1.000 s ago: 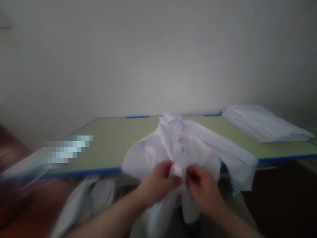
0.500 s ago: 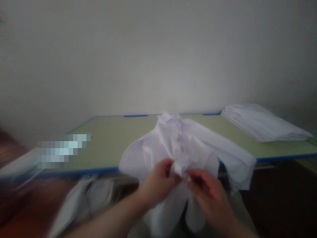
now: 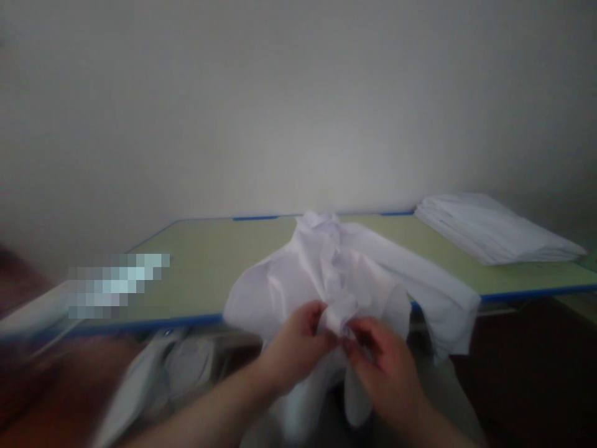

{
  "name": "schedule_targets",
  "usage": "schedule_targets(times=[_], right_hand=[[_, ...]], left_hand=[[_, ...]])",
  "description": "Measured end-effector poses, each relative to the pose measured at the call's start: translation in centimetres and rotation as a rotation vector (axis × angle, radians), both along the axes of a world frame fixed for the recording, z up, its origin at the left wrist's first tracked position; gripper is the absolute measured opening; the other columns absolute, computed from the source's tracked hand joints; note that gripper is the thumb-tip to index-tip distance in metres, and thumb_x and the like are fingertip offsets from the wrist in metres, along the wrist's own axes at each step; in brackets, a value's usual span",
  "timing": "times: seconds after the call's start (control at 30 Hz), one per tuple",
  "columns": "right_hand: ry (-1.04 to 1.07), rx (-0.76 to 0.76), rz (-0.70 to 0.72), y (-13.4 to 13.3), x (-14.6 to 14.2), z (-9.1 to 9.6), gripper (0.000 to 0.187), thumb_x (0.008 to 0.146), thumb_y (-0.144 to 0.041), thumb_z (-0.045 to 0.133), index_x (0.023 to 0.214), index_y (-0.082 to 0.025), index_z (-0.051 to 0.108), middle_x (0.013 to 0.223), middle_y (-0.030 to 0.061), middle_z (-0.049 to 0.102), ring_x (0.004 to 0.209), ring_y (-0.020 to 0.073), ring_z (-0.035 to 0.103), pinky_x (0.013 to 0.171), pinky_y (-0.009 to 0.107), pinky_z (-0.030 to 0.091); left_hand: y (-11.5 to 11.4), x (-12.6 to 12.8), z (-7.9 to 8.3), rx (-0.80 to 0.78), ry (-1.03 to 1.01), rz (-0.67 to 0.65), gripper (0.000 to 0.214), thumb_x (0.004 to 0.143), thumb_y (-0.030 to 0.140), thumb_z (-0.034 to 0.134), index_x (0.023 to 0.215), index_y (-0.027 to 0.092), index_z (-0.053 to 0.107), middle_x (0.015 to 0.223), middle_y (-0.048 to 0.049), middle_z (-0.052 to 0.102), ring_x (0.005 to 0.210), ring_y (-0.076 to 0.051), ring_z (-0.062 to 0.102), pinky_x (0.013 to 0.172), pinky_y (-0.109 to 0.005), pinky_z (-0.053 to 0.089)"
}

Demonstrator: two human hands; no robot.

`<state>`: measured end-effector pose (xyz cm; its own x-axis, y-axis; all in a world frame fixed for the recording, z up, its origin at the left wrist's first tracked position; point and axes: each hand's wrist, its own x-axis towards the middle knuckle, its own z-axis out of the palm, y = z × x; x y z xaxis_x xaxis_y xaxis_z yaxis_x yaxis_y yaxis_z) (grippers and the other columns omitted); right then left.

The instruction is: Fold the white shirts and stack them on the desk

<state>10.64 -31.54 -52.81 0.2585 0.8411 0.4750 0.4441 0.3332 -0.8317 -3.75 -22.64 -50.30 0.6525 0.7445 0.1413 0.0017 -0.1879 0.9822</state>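
A white long-sleeved shirt [image 3: 298, 267] lies over the near edge of the table, its collar toward the wall and its lower part hanging down in front of me. One sleeve stretches out to the right and droops past the edge. My left hand [image 3: 301, 339] pinches the shirt's front from the left. Close beside it, my right hand [image 3: 380, 358] grips the same bunched front between thumb and fingers. The fingertips nearly meet; any button between them is too blurred to make out.
The green table [image 3: 200, 261] has a blue edge and stands against a plain wall [image 3: 298, 106]. Folded white cloth [image 3: 494, 230] is piled at its right end. A pale, partly pixelated object [image 3: 41, 302] sits at the left. Below it is a grey-white object [image 3: 140, 379].
My right hand has shifted slightly left, closer to my left hand. The hanging lower part of the shirt has moved a little, with a wider dark gap between its folds.
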Motion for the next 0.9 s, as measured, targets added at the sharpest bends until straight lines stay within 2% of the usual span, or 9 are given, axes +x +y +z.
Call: schedule_targets(times=[0.13, 0.27, 0.37, 0.47, 0.67, 0.77, 0.9], right_hand=[[0.209, -0.118, 0.091, 0.4, -0.1, 0.2, 0.020, 0.078, -0.030, 0.063, 0.094, -0.017, 0.066, 0.087, 0.0061, 0.068, 0.077, 0.0175, 0.064, 0.069, 0.026, 0.051], [0.294, -0.126, 0.129, 0.3, -0.2, 0.4, 0.026, 0.077, -0.032, 0.065, 0.099, -0.018, 0.066, 0.095, 0.0072, 0.069, 0.086, 0.0192, 0.065, 0.076, 0.028, 0.051], [0.184, -0.098, 0.062, 0.0, -0.1, 0.4, 0.029, 0.078, -0.031, 0.063, 0.104, -0.018, 0.065, 0.098, 0.0086, 0.068, 0.088, 0.0195, 0.065, 0.078, 0.030, 0.051], [0.069, -0.095, -0.009, 0.0, 0.1, 0.2, 0.024, 0.078, -0.030, 0.062, 0.100, -0.018, 0.066, 0.094, 0.0081, 0.069, 0.082, 0.0186, 0.065, 0.075, 0.029, 0.052], [-0.136, -0.054, -0.068, -0.2, 0.2, 0.3, 0.018, 0.078, -0.026, 0.060, 0.094, -0.022, 0.067, 0.083, 0.0034, 0.069, 0.074, 0.0164, 0.064, 0.068, 0.026, 0.051], [-0.254, 0.027, -0.064, -0.7, 0.5, 0.4, 0.019, 0.078, -0.026, 0.060, 0.096, -0.023, 0.067, 0.083, 0.0031, 0.069, 0.073, 0.0165, 0.064, 0.068, 0.026, 0.051], [-0.332, 0.101, -0.010, -1.0, 1.1, 0.6, 0.023, 0.083, -0.026, 0.055, 0.102, -0.023, 0.066, 0.093, 0.0043, 0.069, 0.083, 0.0171, 0.064, 0.076, 0.027, 0.050]], left_hand=[[0.2, -0.3, 0.2, 0.033, 0.024, -0.026, 0.031, 0.065, 0.021, 0.070, 0.094, 0.015, 0.062, 0.088, -0.0062, 0.067, 0.082, -0.019, 0.060, 0.073, -0.027, 0.045], [0.5, -0.4, 0.3, 0.024, -0.007, -0.087, 0.027, 0.067, 0.018, 0.068, 0.093, 0.014, 0.059, 0.087, -0.0051, 0.066, 0.080, -0.017, 0.059, 0.074, -0.027, 0.044], [0.6, -0.4, 0.1, -0.012, -0.035, -0.067, 0.025, 0.069, 0.019, 0.068, 0.091, 0.014, 0.057, 0.084, -0.0046, 0.064, 0.078, -0.015, 0.058, 0.073, -0.026, 0.044], [0.6, -0.3, -0.2, -0.043, -0.033, -0.032, 0.025, 0.069, 0.022, 0.068, 0.089, 0.014, 0.056, 0.083, -0.0047, 0.064, 0.075, -0.015, 0.058, 0.070, -0.026, 0.044], [0.2, 0.0, -0.7, 0.026, -0.011, 0.045, 0.025, 0.069, 0.022, 0.068, 0.090, 0.015, 0.056, 0.083, -0.0053, 0.065, 0.076, -0.016, 0.059, 0.070, -0.027, 0.044], [0.2, 0.1, -0.9, 0.036, -0.028, 0.055, 0.024, 0.069, 0.021, 0.067, 0.088, 0.015, 0.054, 0.082, -0.0051, 0.064, 0.074, -0.016, 0.059, 0.069, -0.026, 0.044], [0.4, -0.1, -0.9, 0.046, -0.011, 0.064, 0.025, 0.070, 0.024, 0.067, 0.088, 0.015, 0.053, 0.081, -0.0052, 0.064, 0.074, -0.016, 0.059, 0.066, -0.025, 0.044]])
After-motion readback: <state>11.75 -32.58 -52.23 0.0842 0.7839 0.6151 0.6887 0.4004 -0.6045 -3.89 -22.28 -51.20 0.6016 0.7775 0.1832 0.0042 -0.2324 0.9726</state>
